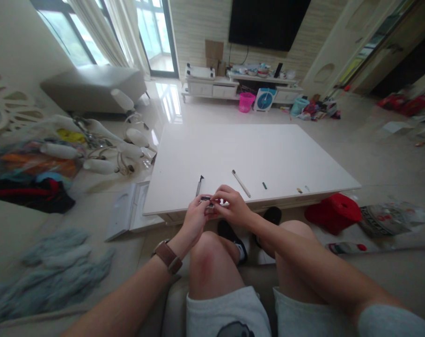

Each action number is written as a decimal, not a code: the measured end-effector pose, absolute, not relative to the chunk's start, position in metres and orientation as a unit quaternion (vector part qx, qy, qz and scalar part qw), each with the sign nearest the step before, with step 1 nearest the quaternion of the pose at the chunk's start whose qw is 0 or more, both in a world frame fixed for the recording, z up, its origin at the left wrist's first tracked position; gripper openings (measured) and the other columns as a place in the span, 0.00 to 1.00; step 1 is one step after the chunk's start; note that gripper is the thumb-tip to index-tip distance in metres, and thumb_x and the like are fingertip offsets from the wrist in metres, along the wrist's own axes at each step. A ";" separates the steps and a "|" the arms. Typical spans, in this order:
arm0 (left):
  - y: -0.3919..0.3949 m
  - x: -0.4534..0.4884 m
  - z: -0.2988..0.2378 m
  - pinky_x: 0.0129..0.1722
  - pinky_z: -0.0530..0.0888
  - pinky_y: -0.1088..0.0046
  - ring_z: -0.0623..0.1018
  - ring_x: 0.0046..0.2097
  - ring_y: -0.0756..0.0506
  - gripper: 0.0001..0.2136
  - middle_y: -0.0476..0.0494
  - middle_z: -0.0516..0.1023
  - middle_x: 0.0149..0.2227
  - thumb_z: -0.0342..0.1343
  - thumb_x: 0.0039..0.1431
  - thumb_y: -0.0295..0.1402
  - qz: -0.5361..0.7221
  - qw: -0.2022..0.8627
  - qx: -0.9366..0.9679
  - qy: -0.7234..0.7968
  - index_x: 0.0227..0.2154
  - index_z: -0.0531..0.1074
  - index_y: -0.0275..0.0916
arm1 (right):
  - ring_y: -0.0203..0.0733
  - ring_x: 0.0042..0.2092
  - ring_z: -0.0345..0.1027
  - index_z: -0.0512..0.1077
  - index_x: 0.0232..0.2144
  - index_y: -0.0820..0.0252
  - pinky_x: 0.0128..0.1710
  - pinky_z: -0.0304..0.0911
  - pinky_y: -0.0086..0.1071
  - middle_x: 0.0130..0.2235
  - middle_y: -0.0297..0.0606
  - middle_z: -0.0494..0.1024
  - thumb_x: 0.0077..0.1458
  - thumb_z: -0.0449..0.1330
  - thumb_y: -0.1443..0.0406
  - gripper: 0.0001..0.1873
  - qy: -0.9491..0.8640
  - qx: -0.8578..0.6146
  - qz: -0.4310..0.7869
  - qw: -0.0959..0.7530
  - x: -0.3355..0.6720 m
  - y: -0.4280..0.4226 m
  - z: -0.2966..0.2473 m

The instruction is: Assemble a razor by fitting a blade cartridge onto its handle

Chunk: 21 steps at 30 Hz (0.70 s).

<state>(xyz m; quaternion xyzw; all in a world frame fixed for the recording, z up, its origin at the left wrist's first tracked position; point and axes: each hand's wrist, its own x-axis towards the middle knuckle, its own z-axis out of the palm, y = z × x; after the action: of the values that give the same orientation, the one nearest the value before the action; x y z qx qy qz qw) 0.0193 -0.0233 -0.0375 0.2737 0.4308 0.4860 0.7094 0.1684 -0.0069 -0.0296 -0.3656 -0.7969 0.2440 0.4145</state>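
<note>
Over the near edge of the white table (pixel 254 154), both hands meet at a small dark and silvery object (pixel 206 199), too small to name. My left hand (pixel 195 213) is closed around it, with a brown-strapped watch on the wrist. With its fingers pinched, my right hand (pixel 233 204) touches the object's right side; its fingertips partly cover it. Just beyond the left hand lies a thin pen-like tool (pixel 199 186) with a dark bent tip. A whitish stick (pixel 241 183) with a dark end lies further right, then a small green strip (pixel 265 186).
Two tiny pieces, one yellowish and dark (pixel 299 190), the other pale (pixel 307 188), lie near the table's right front edge. A red container (pixel 335 213) stands on the floor at right. Left of the table are a lamp with white shades (pixel 100 166) and an open white box (pixel 123 210).
</note>
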 end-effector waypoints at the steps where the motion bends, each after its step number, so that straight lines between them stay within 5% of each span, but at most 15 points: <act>1: -0.023 0.019 -0.037 0.28 0.75 0.74 0.76 0.28 0.50 0.11 0.46 0.77 0.30 0.61 0.48 0.33 0.485 0.709 0.273 0.434 0.35 0.71 0.36 | 0.37 0.35 0.63 0.73 0.32 0.58 0.36 0.60 0.32 0.33 0.35 0.69 0.55 0.58 0.74 0.07 -0.797 -0.366 0.246 0.413 0.169 -0.007 -0.030; 11: -0.023 0.018 -0.035 0.29 0.75 0.72 0.76 0.28 0.49 0.11 0.45 0.77 0.31 0.60 0.47 0.32 0.488 0.713 0.263 0.430 0.34 0.70 0.36 | 0.37 0.35 0.63 0.73 0.33 0.59 0.36 0.60 0.31 0.33 0.35 0.68 0.54 0.58 0.74 0.07 -0.795 -0.370 0.250 0.410 0.169 -0.007 -0.031; 21: -0.024 0.018 -0.030 0.19 0.63 0.78 0.69 0.19 0.53 0.09 0.51 0.71 0.23 0.56 0.44 0.30 0.481 0.704 0.288 0.435 0.31 0.70 0.36 | 0.37 0.35 0.64 0.74 0.37 0.58 0.31 0.60 0.28 0.34 0.36 0.70 0.59 0.58 0.69 0.05 -0.792 -0.377 0.256 0.407 0.169 -0.008 -0.029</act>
<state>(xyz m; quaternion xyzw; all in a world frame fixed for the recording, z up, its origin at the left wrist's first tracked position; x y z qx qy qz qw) 0.0175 -0.0238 -0.0301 0.2882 0.4348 0.4815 0.7043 0.1686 -0.0081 -0.0288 -0.3766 -0.7919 0.2561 0.4068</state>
